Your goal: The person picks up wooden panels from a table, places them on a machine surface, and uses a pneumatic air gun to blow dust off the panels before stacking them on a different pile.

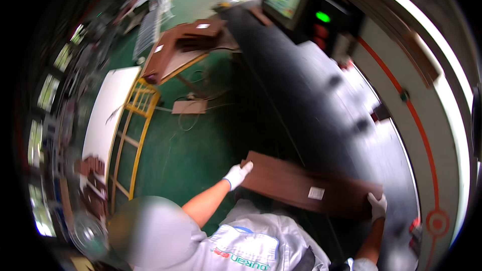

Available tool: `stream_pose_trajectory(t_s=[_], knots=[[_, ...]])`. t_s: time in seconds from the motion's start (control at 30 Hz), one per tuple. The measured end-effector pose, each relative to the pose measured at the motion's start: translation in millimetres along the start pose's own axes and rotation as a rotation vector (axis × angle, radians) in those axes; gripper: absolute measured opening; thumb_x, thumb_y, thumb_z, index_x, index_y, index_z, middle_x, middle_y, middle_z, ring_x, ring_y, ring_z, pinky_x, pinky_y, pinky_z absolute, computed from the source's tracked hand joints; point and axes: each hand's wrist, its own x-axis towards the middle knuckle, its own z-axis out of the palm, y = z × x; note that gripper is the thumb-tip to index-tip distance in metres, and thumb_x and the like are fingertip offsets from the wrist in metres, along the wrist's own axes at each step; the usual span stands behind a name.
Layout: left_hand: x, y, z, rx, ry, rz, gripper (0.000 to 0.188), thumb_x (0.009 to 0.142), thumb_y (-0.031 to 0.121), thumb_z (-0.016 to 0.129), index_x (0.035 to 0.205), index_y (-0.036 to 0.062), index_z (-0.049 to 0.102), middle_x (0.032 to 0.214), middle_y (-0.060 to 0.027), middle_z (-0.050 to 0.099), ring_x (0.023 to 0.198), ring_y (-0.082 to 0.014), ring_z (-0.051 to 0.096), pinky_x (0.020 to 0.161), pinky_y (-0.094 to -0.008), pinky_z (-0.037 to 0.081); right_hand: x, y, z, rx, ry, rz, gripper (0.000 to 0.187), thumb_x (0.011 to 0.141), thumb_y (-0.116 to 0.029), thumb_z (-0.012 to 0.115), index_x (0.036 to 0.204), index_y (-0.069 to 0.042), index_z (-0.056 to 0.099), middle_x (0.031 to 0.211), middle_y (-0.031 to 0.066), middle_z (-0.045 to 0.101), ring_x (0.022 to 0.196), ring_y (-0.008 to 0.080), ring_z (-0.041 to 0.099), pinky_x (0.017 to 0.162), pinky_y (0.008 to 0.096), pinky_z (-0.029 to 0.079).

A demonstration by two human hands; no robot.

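A long reddish-brown board (pixel 286 180) spans the space in front of my body, with a small white label on its upper face. My left hand (pixel 238 174), in a white glove, grips its left end with the thumb on top. At the other end my right hand (pixel 377 206), gloved too, is closed on the board's right edge. The board's right part overlaps the near side of a black machine bed (pixel 301 95) in this view; whether it touches the bed I cannot tell.
Brown boards (pixel 165 50) lie on a table at the far left. A yellow-framed cart (pixel 135 155) with a white sheet (pixel 108 115) stands left, holding more brown pieces (pixel 93 185). A monitor (pixel 282 1) sits beyond the bed. Cables and a flat piece (pixel 189 107) lie on the green floor.
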Motion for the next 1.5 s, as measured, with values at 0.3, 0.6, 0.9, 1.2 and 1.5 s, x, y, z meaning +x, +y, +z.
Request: stream_pose_trajectory(t_s=[0.3, 0.6, 0.9, 1.2, 1.5], knots=[[-166.5, -211.4, -51.7, -0.445, 0.375, -0.312, 0.106, 0.093, 0.078, 0.050, 0.140, -0.0176, 0.051, 0.145, -0.0351, 0.055, 0.143, -0.0398, 0.048, 0.117, -0.0415, 0.039, 16.5, -85.4, 191.4, -0.046, -0.275, 0.060, 0.077, 0.096, -0.058, 0.066, 0.138, 0.007, 0.060, 0.130, 0.0143, 0.066, 0.119, 0.0237, 0.059, 0.105, 0.0380, 0.046], [-473.9, -439.7, -125.3, -0.747, 1.042, -0.397, 0.064, 0.098, 0.057, 0.062, 0.111, -0.0054, 0.070, 0.100, -0.0126, 0.073, 0.093, -0.0235, 0.066, 0.085, -0.0402, 0.052, -175.5, -107.8, 558.5, -0.329, -0.820, 0.323, 0.044, 0.089, -0.055, 0.072, 0.105, -0.014, 0.073, 0.092, 0.0044, 0.066, 0.080, 0.0209, 0.059, 0.073, 0.0413, 0.052], [-613.5, -552.1, -132.2, -0.868, 1.196, -0.605, 0.071, 0.094, 0.064, 0.059, 0.116, -0.0028, 0.071, 0.106, -0.0187, 0.074, 0.105, -0.0313, 0.069, 0.093, -0.0411, 0.050, -331.1, -65.8, 800.8, -0.512, -1.273, 0.379, 0.042, 0.095, -0.044, 0.068, 0.121, -0.011, 0.070, 0.117, 0.0113, 0.071, 0.100, 0.0256, 0.069, 0.089, 0.0425, 0.058], [-718.2, -628.9, -269.6, -0.833, 1.287, -0.859, 0.085, 0.090, 0.073, 0.059, 0.114, -0.0072, 0.071, 0.106, -0.0213, 0.072, 0.104, -0.0323, 0.068, 0.093, -0.0414, 0.051, -532.7, -65.7, 969.3, -0.500, -1.765, 0.398, 0.088, 0.093, -0.070, 0.064, 0.151, -0.005, 0.050, 0.147, 0.0144, 0.058, 0.130, 0.0306, 0.058, 0.110, 0.0488, 0.046], [-881.8, -778.6, -281.4, -0.709, 1.473, -1.195, 0.091, 0.087, 0.080, 0.058, 0.108, -0.0074, 0.074, 0.104, -0.0304, 0.073, 0.106, -0.0414, 0.071, 0.094, -0.0458, 0.053, -793.8, -57.5, 1084.7, -0.614, -2.039, 0.134, 0.084, 0.092, -0.060, 0.072, 0.146, 0.001, 0.052, 0.138, 0.0128, 0.062, 0.118, 0.0288, 0.064, 0.100, 0.0481, 0.055]])
